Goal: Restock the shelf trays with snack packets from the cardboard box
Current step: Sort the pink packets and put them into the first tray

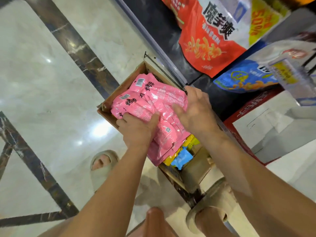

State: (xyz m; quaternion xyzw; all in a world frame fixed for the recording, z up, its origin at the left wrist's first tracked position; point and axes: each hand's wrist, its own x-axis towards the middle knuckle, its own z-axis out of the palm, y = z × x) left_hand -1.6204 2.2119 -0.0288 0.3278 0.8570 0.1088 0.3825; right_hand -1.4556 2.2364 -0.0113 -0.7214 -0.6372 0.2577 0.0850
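Observation:
A brown cardboard box [109, 101] stands on the floor against the shelf base. A stack of pink snack packets [153, 100] with black characters and barcodes fills its top. My left hand [136, 129] grips the near left side of the pink stack, fingers curled over its edge. My right hand [196, 108] clasps the stack's right side, thumb on top. Yellow and blue packets [182, 156] show beneath the pink ones at the box's near end.
The dark shelf unit [162, 31] rises on the right, holding a large red-and-white snack bag [210, 36] and a blue bag [242, 79]. A red shelf base [239, 115] sits beside the box. My sandalled feet [102, 166] stand on the glossy marble floor.

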